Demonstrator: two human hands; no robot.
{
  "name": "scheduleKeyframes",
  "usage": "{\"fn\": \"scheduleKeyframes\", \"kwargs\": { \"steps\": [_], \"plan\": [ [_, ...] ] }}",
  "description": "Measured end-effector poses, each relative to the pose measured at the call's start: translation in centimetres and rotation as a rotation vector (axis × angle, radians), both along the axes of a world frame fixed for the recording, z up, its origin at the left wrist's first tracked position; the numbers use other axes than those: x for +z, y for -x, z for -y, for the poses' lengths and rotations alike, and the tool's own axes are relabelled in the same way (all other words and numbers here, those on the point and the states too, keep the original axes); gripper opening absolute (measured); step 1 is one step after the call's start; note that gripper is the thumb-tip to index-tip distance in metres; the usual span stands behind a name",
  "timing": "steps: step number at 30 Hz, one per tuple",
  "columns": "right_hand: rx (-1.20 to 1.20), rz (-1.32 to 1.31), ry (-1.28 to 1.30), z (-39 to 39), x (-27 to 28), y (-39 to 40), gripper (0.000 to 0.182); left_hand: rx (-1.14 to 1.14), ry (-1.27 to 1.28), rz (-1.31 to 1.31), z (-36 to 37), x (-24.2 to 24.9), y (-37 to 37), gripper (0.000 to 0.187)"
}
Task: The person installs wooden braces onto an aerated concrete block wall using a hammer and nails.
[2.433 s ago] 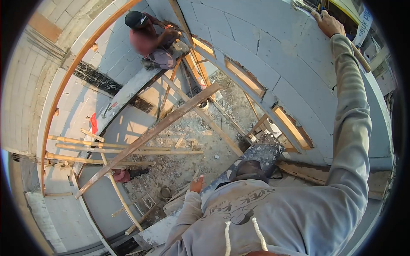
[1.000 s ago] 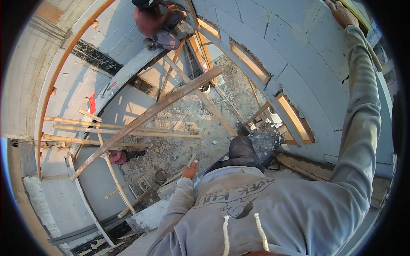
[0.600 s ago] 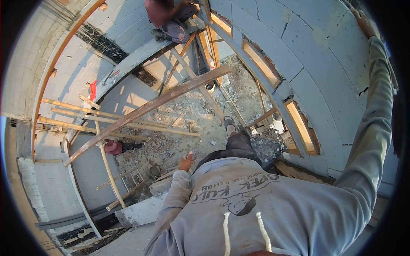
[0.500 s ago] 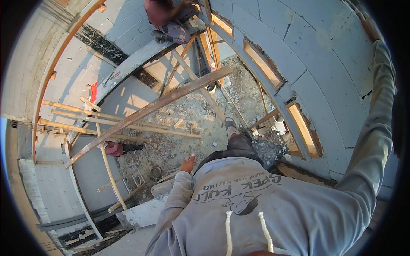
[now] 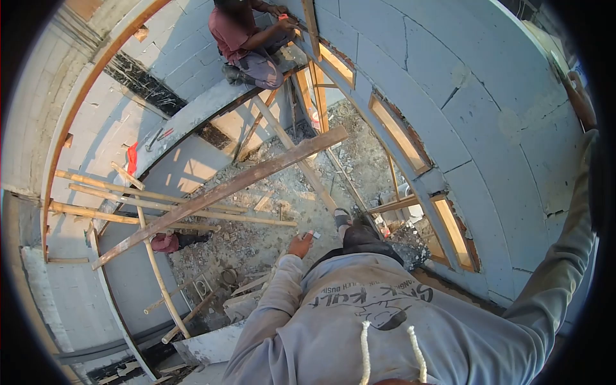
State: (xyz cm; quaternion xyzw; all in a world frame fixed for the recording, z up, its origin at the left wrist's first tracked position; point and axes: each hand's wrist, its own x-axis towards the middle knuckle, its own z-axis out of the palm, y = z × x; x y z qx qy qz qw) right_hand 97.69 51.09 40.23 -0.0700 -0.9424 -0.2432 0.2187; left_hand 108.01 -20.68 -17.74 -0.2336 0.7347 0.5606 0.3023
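Observation:
My left hand (image 5: 300,245) is in front of my grey hoodie (image 5: 410,301), closed on a small whitish piece (image 5: 315,235) at its fingertips. What this piece is cannot be made out. Far to the right, my right hand (image 5: 581,101) rests against the top edge of the grey block wall (image 5: 494,128), with its fingers extended and nothing visible in it. The dark rim of the view partly hides that hand.
A wooden beam (image 5: 224,186) crosses ahead, over bamboo poles (image 5: 167,276) and a rubble floor (image 5: 269,237) far below. One person (image 5: 237,38) crouches on a ledge (image 5: 199,115); another (image 5: 165,242) is lower left. Wood-framed openings (image 5: 398,128) line the wall.
My left hand has moved slightly right and up, and the whitish piece shows more clearly. My right hand has shifted down along the wall's edge. The crouching person's arms show more fully.

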Motion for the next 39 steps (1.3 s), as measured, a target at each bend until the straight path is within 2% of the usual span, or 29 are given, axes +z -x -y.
{"fn": "scheduleKeyframes", "kwargs": {
  "steps": [2,5,8,11,14,16,17,19,20,23,24,29,30,33,36,38,39],
  "plan": [
    [0.019,0.011,-0.047,0.2,0.2,0.7,0.036,0.026,-0.073,-0.053,-0.1,-1.6,2.7,0.058],
    [0.05,0.045,-0.118,0.5,0.5,1.6,0.033,0.076,-0.104,-0.025,-0.6,-1.2,5.7,0.058],
    [0.087,0.064,-0.179,1.6,1.2,2.4,0.03,0.068,-0.085,0.059,-1.8,-0.5,8.1,0.056],
    [0.17,0.056,-0.195,4.2,2.0,2.2,0.027,-0.022,-0.065,0.074,-2.5,-2.2,10.6,0.056],
    [0.246,0.043,-0.155,7.7,1.7,2.9,0.025,-0.022,-0.043,-0.002,-4.8,3.0,14.7,0.047],
    [-0.001,-0.033,0.656,10.0,2.0,2.8,0.023,-0.021,-0.035,-0.018,-5.0,4.8,17.0,0.047],
    [-0.01,-0.06,0.647,9.6,2.1,2.7,0.023,-0.017,-0.049,-0.029,-5.8,5.2,18.7,0.047],
    [0.092,0.013,0.454,8.9,2.1,2.6,0.023,-0.034,-0.084,-0.05,-5.9,4.9,20.9,0.047],
    [0.122,-0.077,0.471,9.6,1.6,2.8,0.034,-0.035,-0.079,-0.053,-5.7,4.6,21.7,0.047],
    [0.075,-0.157,0.524,1.3,-1.2,1.3,0.04,-0.045,-0.094,-0.084,-5.1,3.1,24.5,0.047],
    [0.054,-0.042,0.53,2.9,-0.1,1.8,0.021,-0.041,-0.109,-0.078,-5.0,2.7,25.5,0.047],
    [-0.092,-0.117,0.398,4.6,0.6,1.5,0.019,-0.04,-0.182,-0.121,-5.0,2.5,31.1,0.05],
    [-0.058,-0.125,0.261,4.2,0.5,1.2,0.018,-0.039,-0.229,-0.097,-4.7,1.3,32.2,0.051],
    [-0.08,-0.139,0.289,7.0,0.7,3.9,0.016,-0.079,-0.229,-0.012,-3.5,0.2,35.7,0.052],
    [-0.022,-0.399,0.252,9.4,1.4,8.9,0.018,-0.052,-0.202,0.051,-2.2,-1.9,39.3,0.056],
    [-0.128,-0.332,0.574,15.7,4.4,16.7,0.022,0.002,-0.237,0.042,-1.0,-3.9,42.2,0.057],
    [-0.085,-0.333,0.581,18.1,5.2,21.2,0.026,0.065,-0.255,0.048,-0.5,-4.8,43.3,0.058]
  ]
}}
